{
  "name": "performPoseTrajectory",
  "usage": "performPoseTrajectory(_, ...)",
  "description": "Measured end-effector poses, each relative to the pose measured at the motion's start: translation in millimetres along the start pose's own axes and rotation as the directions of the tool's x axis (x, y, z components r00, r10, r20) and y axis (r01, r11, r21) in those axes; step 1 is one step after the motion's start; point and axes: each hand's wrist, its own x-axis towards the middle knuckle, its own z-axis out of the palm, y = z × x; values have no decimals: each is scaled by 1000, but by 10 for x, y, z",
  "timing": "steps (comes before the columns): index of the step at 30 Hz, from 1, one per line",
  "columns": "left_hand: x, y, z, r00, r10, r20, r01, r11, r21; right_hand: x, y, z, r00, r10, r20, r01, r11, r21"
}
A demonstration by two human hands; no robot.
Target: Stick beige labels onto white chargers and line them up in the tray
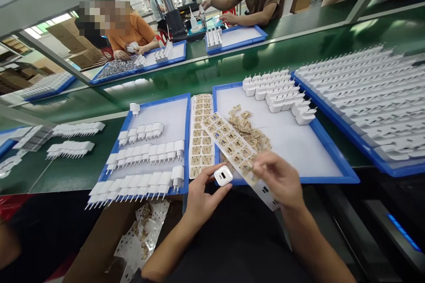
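My left hand [204, 194] grips a white USB charger [223, 176] between thumb and fingers, its end with the port slots turned up toward me. Over the lower part of a sheet of tan stickers [232, 141], my right hand [280, 179] is pinched at a sticker [251, 178]; its fingertips are slightly blurred. The sheet lies slanted across a blue-rimmed tray [327, 154], and its near end sticks out past the tray's front edge. Bare white backing with dark cut-outs shows near the right wrist. Under the sheet is a pile of loose tan pieces [247, 128].
A left tray [172, 110] bears rows of white chargers [133, 183] with pins. More sticker sheets [201, 141] lie between the trays. Upright chargers [279, 90] stand at the back right, beside a full tray [365, 97]. Two co-workers sit across the green bench [139, 93].
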Motion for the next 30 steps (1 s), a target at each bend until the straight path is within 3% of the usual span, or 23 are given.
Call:
performPoseTrajectory(3,21,41,-164,1000,-23,-12,24,999,36,79,294,-291,974,156,-165,-209,897,-388)
performPoseTrajectory(6,123,46,-407,999,-25,-40,32,982,188,122,582,-517,973,143,-182,-230,705,-671)
performPoseTrajectory(9,427,0,-724,997,-55,-50,71,900,430,105,720,-626,959,172,-223,-279,690,-667)
performPoseTrajectory(12,952,-148,-1066,981,-187,-55,179,746,641,71,724,-665,946,229,-231,-324,725,-607)
performPoseTrajectory(15,1517,-431,-1339,925,-358,-130,307,500,810,54,701,-682,931,282,-231,-364,720,-591)
performPoseTrajectory(18,1905,-763,-1486,884,-431,-182,368,401,839,47,713,-696,927,305,-217,-374,715,-591)
performPoseTrajectory(24,2076,-1152,-1567,834,-498,-239,417,283,864,56,710,-691,951,249,-181,-307,720,-622)
performPoseTrajectory(27,2040,-1175,-1573,850,-471,-234,395,279,875,66,599,-657,979,127,-162,-203,728,-655)
performPoseTrajectory(30,2009,-1111,-1518,887,-418,-198,343,308,887,29,445,-611,998,18,-64,-55,756,-652)
